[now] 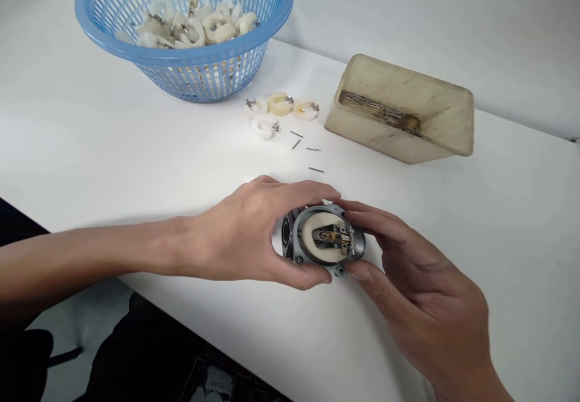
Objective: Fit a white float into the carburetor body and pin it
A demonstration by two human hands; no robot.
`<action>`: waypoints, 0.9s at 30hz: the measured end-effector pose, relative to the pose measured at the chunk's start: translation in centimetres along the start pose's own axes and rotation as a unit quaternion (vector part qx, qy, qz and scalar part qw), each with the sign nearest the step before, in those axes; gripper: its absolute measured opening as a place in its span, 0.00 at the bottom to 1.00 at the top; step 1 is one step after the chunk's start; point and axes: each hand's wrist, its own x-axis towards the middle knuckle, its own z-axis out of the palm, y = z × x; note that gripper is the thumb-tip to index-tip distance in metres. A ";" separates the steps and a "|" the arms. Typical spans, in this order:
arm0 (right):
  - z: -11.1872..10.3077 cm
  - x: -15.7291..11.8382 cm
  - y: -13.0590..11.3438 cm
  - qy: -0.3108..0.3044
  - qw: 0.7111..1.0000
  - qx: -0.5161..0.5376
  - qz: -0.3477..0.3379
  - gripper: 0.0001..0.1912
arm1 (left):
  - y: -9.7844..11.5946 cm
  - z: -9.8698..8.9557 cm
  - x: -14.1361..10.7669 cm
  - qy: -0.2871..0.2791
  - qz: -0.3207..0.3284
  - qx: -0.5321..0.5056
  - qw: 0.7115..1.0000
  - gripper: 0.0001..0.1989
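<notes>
Head view: left grip (244, 233) and right grip (410, 263) are clasping 1 metal housing (327, 211) from both sides, steadying it — white insert (312, 246) facing up, loose steel pins (301, 145) lying at 12 o'clock.

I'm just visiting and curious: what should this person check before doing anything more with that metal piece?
Left hand and right hand both holding the metal housing: ok.
White ring part sitting inside the housing: ok.
Brass fitting at its centre secure: cannot tell.
Loose metal pins lying apart from the hands: ok.
Pins inside the tilted plastic box staying in it: ok.
</notes>
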 end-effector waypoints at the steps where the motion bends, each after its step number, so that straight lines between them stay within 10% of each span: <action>1: 0.0 0.0 0.0 0.001 1.000 -0.004 -0.001 0.18 | 0.0 0.0 0.0 0.000 0.000 -0.001 1.000 0.24; 18: 0.1 -0.1 0.1 0.011 1.000 -0.011 0.012 0.17 | -0.2 -0.1 0.0 -0.004 0.011 -0.004 1.000 0.28; 27: -0.3 0.1 -0.3 0.001 0.998 -0.021 0.063 0.32 | 0.3 -0.3 0.2 -0.032 0.013 0.037 0.999 0.37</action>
